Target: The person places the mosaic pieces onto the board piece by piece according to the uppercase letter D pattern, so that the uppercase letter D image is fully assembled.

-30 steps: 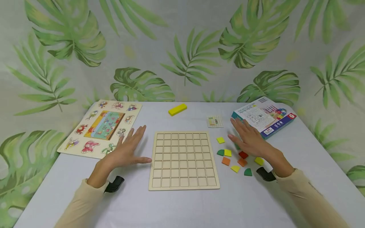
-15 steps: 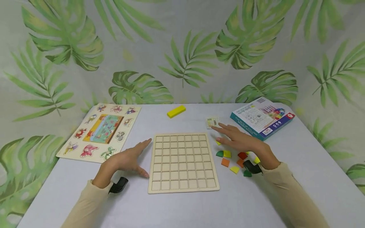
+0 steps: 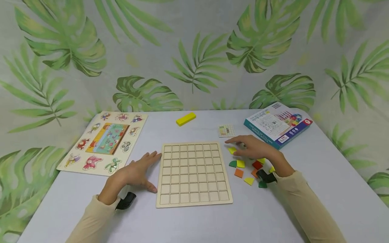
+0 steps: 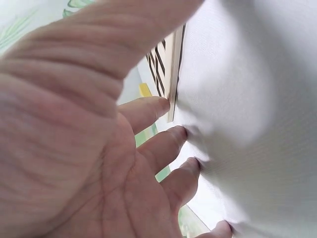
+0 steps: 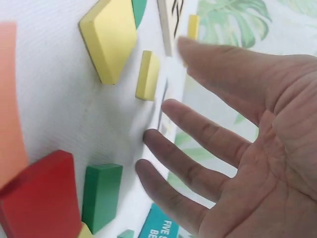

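Observation:
A pale wooden grid board (image 3: 194, 173) lies flat on the table in the head view. My left hand (image 3: 135, 173) rests at its left edge, fingers spread; in the left wrist view the index fingertip (image 4: 161, 104) is right at the board's side. To the right lie several loose coloured tiles, among them a red one (image 3: 257, 164), an orange one (image 3: 238, 173) and a green one (image 3: 232, 163). Above them is my right hand (image 3: 253, 146), fingers extended and holding nothing, thumb and index finger close over a yellow tile (image 3: 232, 150). That tile (image 5: 147, 77) stands apart from the fingers in the right wrist view.
A small printed pattern card (image 3: 226, 131) lies beyond the board's right corner. Behind the right hand is a flat game box (image 3: 278, 125). A yellow block (image 3: 186, 119) sits at the back, and an animal puzzle board (image 3: 103, 141) at the left.
My left hand has lowered from the air to the board's left edge. My right hand has moved left and down over the tiles, toward the yellow one. The view has shifted slightly.

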A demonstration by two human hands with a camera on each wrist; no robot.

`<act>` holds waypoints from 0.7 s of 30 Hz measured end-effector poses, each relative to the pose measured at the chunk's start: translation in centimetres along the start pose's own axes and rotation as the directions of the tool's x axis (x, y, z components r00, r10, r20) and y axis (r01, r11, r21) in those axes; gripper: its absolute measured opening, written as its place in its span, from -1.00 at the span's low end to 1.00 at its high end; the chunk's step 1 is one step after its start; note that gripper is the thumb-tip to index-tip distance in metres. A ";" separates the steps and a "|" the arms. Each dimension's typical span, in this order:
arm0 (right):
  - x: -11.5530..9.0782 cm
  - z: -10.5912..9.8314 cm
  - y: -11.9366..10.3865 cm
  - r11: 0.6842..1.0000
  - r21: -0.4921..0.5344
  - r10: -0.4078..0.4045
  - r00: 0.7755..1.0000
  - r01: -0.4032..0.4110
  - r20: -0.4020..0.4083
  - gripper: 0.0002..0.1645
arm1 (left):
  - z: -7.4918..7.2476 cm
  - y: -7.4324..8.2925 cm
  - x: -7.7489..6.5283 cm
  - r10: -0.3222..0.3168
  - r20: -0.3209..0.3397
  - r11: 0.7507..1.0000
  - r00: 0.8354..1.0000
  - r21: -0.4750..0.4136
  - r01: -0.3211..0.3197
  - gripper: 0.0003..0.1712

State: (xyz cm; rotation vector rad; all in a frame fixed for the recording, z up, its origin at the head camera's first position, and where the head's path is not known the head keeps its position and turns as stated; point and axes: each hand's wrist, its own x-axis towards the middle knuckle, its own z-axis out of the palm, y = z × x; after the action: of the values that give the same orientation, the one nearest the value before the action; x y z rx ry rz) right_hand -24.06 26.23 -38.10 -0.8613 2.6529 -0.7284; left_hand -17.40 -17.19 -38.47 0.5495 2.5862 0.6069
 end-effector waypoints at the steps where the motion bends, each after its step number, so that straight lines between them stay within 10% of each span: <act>1: 0.1 0.0 0.1 1.000 -0.002 -0.002 1.000 0.002 0.000 -0.44 | 0.0 0.0 0.0 -0.001 0.001 1.000 1.000 0.003 0.001 0.45; 21: 0.8 1.2 0.3 0.997 -0.054 0.056 0.997 -0.058 -0.048 -0.70 | 0.2 0.1 -0.2 0.006 0.002 1.000 1.000 -0.001 -0.006 0.42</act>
State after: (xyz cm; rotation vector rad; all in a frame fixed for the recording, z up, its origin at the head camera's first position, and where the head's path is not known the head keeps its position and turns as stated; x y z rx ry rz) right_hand -24.37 25.47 -39.36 -0.7883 2.7380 -0.6725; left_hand -17.12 -17.14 -38.48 0.5579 2.5835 0.6090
